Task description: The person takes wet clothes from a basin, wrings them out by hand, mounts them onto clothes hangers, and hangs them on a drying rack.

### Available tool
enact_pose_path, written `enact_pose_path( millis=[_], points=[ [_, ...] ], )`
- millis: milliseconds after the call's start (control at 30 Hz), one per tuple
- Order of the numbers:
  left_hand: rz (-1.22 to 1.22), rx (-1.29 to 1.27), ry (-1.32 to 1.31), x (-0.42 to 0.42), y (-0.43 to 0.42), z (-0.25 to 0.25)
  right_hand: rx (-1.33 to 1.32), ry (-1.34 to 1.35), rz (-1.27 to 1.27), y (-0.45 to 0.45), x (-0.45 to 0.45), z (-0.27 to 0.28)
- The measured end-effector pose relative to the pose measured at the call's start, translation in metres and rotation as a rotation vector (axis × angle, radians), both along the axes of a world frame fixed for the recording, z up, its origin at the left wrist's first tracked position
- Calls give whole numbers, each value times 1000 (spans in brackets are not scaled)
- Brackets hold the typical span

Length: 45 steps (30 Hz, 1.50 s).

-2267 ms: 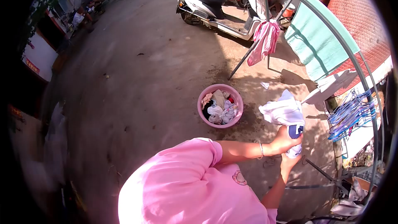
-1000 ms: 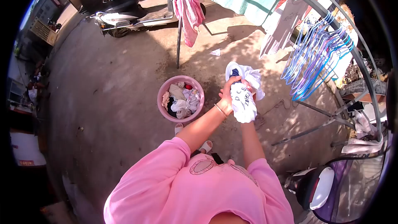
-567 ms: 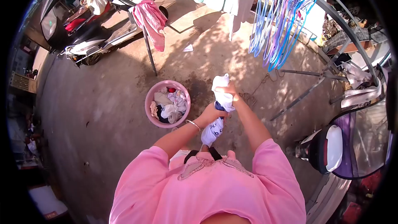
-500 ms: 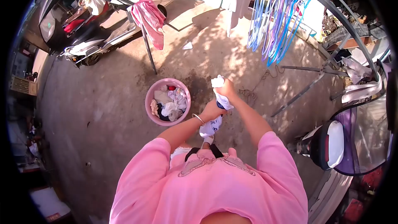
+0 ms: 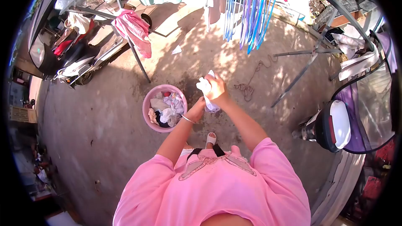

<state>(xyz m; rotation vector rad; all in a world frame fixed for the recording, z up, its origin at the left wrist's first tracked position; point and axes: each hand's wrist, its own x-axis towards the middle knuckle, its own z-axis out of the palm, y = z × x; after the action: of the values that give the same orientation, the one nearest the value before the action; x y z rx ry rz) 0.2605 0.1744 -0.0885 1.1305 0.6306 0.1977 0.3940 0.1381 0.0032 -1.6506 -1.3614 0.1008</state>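
Note:
A bunched white garment (image 5: 204,85) is held between both my hands, over the ground to the right of the basin. My right hand (image 5: 217,90) is wrapped round its upper part, with a white wad sticking out past the fingers. Lower and to the left, my left hand (image 5: 196,109) closes on the garment's other end, its fingers partly hidden. A pale fold hangs below the right hand. Just beside my left hand stands a pink basin (image 5: 146,119) with white, beige and dark clothes and a small red piece in it.
Blue and purple hangers (image 5: 251,12) hang ahead from a metal frame (image 5: 303,69). A pink towel (image 5: 133,31) drapes over the frame at the left, near a parked scooter (image 5: 77,67). A black-and-white scooter end (image 5: 337,125) juts in at right. Wire (image 5: 244,91) lies on the ground.
Both hands have shifted left toward the basin with the garment. Its lettered lower part, which hung below the hands, is now gathered up out of sight. The view has shifted too.

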Motion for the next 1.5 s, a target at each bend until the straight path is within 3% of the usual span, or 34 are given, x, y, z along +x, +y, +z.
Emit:
enact_pose_path(
  millis=[67,100,233,367,433,467,500,567,600,633,667,733,767,833,933,967,1033,1067,1100,1167,1200,1233,1267,1300,1333,1367,1433,1500],
  points=[
    [-96,-825,-98,-26,5,10,58,-181,159,-9,-7,9],
    [-70,-1010,-284,-21,-8,48,92,-313,250,-14,-12,11],
    [105,-1131,-493,-11,-30,34,123,-545,626,-43,-41,13],
    [185,-1235,-625,0,-38,51,0,-381,711,-73,-34,46],
    [201,-1292,-661,2,-40,59,296,-636,617,-77,-32,65],
    [192,-1324,-675,3,-41,65,286,-669,610,-76,-34,90],
    [190,-1350,-682,3,-41,70,283,-669,602,-76,-37,87],
    [183,-1417,-690,3,-43,81,30,-576,723,-75,-43,83],
    [183,-1440,-690,4,-45,87,217,-556,731,-73,-42,87],
    [182,-1471,-675,6,-46,95,219,-561,724,-75,-40,93],
    [177,-1468,-674,9,-50,109,314,-338,644,-77,-40,100],
    [369,-1188,-805,16,-63,147,500,63,446,-82,-47,106],
    [467,-1040,-862,16,-65,154,500,70,452,-83,-48,101],
    [384,-745,-947,17,-58,147,660,910,356,-84,-45,87],
    [602,-398,-694,16,-74,167,760,1727,104,-88,-38,90],
    [665,-120,-578,18,-77,159,761,1728,107,-90,-34,75],
    [628,339,-529,20,-88,149,383,2148,102,-91,-22,29],
    [560,565,-336,18,-94,154,442,2389,243,-89,-20,14],
    [433,922,-284,14,-97,163,432,2389,243,-87,-24,39],
    [401,965,-330,12,-101,167,-241,2050,-247,-76,-36,110],
    [357,1009,-382,13,-102,168,-214,2326,849,-69,-9,52],
    [309,1053,-434,14,-103,168,-346,2342,865,-73,14,-4],
    [271,1363,-570,22,-98,165,-504,2293,758,-71,19,13],
    [227,1516,-658,28,-95,163,-657,2233,649,-68,24,37],
    [157,1625,-725,33,-88,164,-642,2066,619,-64,29,47],
    [82,1732,-790,38,-81,166,-651,2065,622,-57,35,54],
    [80,1788,-834,50,-66,166,-710,1321,683,-37,48,67],
    [-50,2016,-910,61,-43,158,-738,973,365,-16,47,94]
  ],
)
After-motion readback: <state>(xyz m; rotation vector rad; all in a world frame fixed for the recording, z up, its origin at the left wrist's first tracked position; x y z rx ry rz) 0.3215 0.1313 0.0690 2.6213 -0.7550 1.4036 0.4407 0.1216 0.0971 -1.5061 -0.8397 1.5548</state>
